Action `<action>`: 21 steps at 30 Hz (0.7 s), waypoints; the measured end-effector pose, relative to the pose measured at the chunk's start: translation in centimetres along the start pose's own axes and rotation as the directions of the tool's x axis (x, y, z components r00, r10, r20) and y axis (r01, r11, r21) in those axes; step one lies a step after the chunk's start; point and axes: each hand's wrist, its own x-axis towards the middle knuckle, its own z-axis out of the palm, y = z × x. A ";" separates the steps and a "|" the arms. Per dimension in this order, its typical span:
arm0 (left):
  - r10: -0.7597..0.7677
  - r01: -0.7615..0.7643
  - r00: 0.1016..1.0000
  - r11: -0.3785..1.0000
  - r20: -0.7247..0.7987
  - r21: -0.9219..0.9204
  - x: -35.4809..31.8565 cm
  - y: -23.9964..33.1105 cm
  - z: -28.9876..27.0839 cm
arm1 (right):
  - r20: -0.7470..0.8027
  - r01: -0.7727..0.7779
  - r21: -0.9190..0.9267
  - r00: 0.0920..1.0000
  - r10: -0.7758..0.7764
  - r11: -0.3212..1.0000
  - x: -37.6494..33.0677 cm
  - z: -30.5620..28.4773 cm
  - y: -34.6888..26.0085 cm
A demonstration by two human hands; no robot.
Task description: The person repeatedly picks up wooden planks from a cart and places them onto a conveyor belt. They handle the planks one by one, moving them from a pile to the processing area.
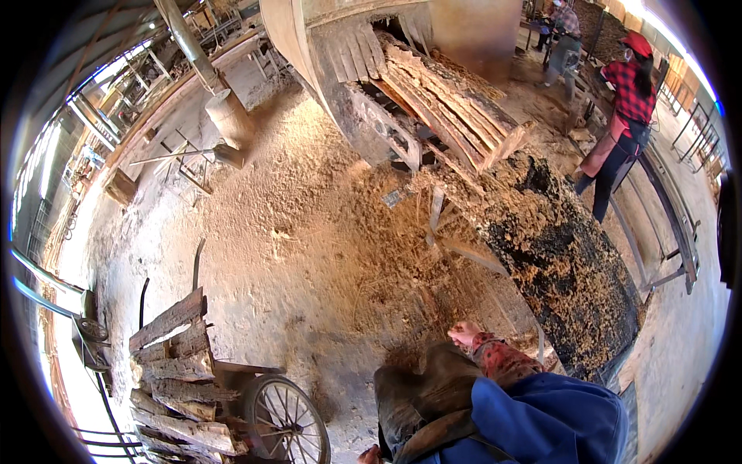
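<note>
cart (236,368): bark slabs (182,363) | machine (328,93): planks (444,108) | belt (577,352): sawdust (514,209) | right hand (464,333): near belt

A loose, bright blue cloth garment (549,421) is being worn over the torso, its smooth surface being broken by soft folds. The right arm is being covered by a red, dark-mottled fabric sleeve (506,362), ending near the right hand (464,333). The legs are being covered by creased, dull brown cloth (421,390).
</note>
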 end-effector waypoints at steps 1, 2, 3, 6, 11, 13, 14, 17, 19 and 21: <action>-0.058 0.059 0.998 0.998 -0.029 0.018 0.4 0.9 0.5 | 0.005 0.014 0.019 1.000 -0.014 1.000 1.0 -0.4 -0.2; -0.064 0.066 0.997 0.997 -0.037 0.051 0.6 2.1 1.0 | 0.022 0.030 0.033 0.999 -0.030 0.999 1.6 -0.3 -1.3; -0.069 0.072 0.997 0.993 -0.037 0.091 0.8 3.4 1.5 | 0.003 0.030 0.022 1.000 -0.030 0.999 2.0 -0.1 -2.4; -0.056 0.062 0.998 0.983 -0.040 0.174 2.4 7.0 2.5 | -0.066 0.023 -0.019 0.998 -0.024 1.000 2.2 0.5 -7.3; 0.006 0.007 0.999 0.920 -0.033 0.392 7.0 16.3 4.5 | -0.072 0.040 0.075 0.997 -0.035 0.996 5.8 0.1 -12.5; 0.033 -0.010 0.998 0.919 -0.053 0.393 9.3 20.9 5.9 | -0.125 0.038 0.018 0.991 -0.035 0.999 7.6 -0.7 -14.2; 0.074 -0.052 0.994 0.969 -0.081 0.243 10.7 22.6 6.7 | -0.153 0.039 0.081 0.988 -0.027 0.996 8.2 -0.8 -15.2; 0.035 -0.033 0.999 0.993 0.021 -0.115 16.0 26.8 7.2 | -0.200 0.099 0.061 0.976 -0.085 0.993 10.8 -1.3 -18.3; 0.047 -0.031 0.996 0.980 0.080 -0.194 16.9 31.6 8.6 | -0.259 0.160 0.013 0.954 -0.151 0.987 12.1 -2.0 -20.3; 0.058 -0.042 0.995 0.982 0.082 -0.182 17.7 35.7 9.7 | -0.306 0.218 -0.012 0.928 -0.211 0.976 15.1 -3.9 -21.4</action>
